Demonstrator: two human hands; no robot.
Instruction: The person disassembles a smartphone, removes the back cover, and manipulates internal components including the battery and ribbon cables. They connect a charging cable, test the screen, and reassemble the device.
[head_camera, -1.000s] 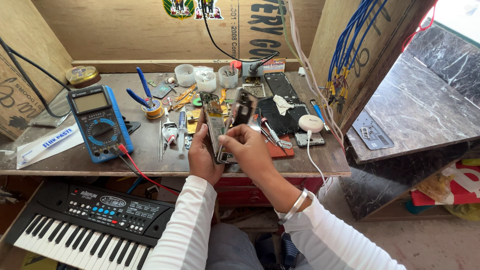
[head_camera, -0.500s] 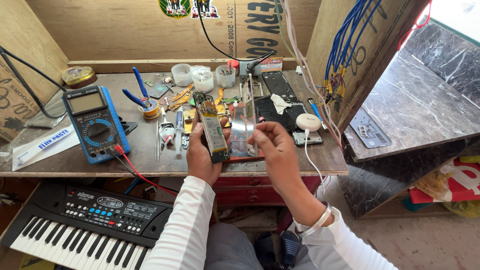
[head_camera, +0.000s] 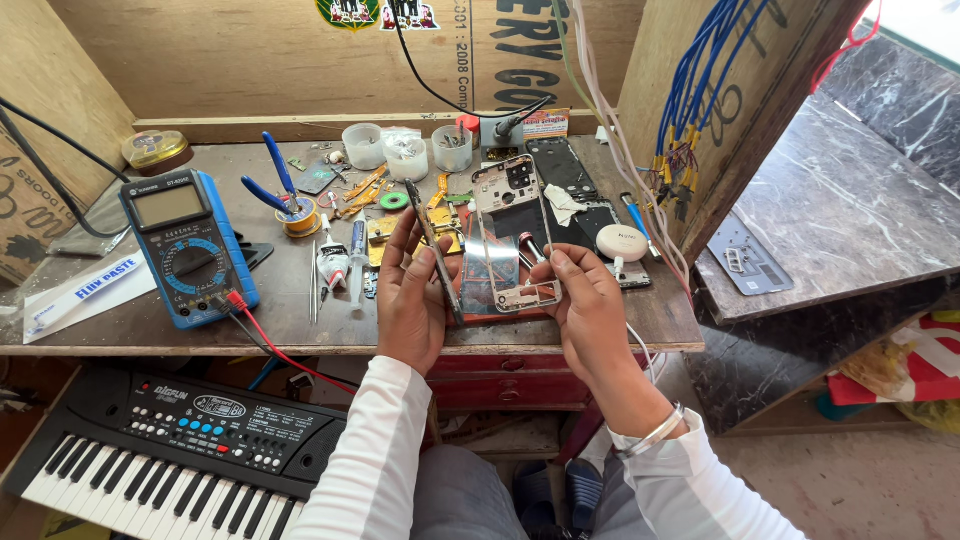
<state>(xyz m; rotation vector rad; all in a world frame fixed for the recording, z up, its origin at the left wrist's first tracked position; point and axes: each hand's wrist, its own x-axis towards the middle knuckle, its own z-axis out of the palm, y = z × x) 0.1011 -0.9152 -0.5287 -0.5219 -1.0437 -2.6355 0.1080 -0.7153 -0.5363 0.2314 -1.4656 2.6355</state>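
Gripping the phone screen panel (head_camera: 437, 250) edge-on in my left hand (head_camera: 412, 292), long axis pointing far, while my right hand (head_camera: 588, 300) pinches the frame's (head_camera: 512, 232) near right corner.

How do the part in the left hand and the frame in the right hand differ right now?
The dark slim phone panel in the left hand is turned edge-on; the silver phone frame at the right hand faces the camera. The panel looks solid, the frame open with cut-outs. Both are held above the wooden bench.

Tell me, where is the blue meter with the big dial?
In the head view, the blue meter lies on the left part of the wooden bench, left of the blue pliers and above the keyboard.
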